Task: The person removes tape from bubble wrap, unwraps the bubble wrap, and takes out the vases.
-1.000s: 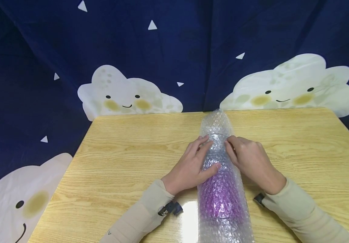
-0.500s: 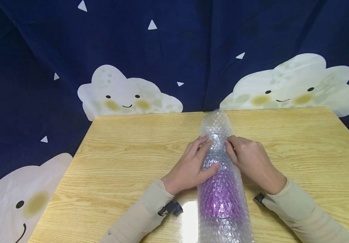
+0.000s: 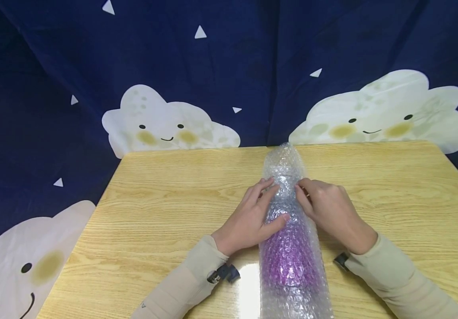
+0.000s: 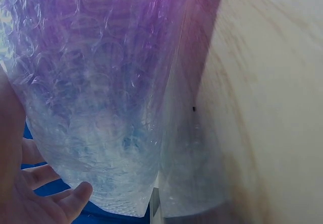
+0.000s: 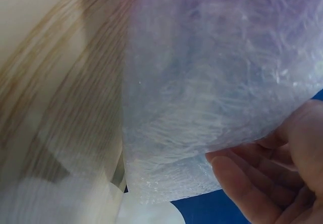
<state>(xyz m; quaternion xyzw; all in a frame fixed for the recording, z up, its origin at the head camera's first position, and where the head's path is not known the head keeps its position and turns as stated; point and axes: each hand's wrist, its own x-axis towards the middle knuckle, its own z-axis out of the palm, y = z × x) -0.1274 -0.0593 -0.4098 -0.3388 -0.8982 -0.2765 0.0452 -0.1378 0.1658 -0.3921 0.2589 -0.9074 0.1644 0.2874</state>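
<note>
A long bubble-wrap parcel [image 3: 289, 261] lies lengthwise on the table, with something purple and pale blue showing blurred through the layers. What is inside cannot be told. My left hand [image 3: 249, 217] rests on the parcel's left side, fingers spread and thumb over its top. Across from it, my right hand [image 3: 332, 212] has its fingers curled and pinches the wrap at the right edge with thumb and forefinger. In the right wrist view those fingertips meet the bubble wrap [image 5: 202, 98]. The left wrist view shows the fingers [image 4: 75, 201] beside the wrap.
The wooden table [image 3: 165, 195] extends on both sides of the parcel, its back edge meeting a dark blue curtain [image 3: 213, 62] with smiling clouds. The parcel's far tip reaches that edge. A small camera [image 3: 224, 274] sits at the left wrist.
</note>
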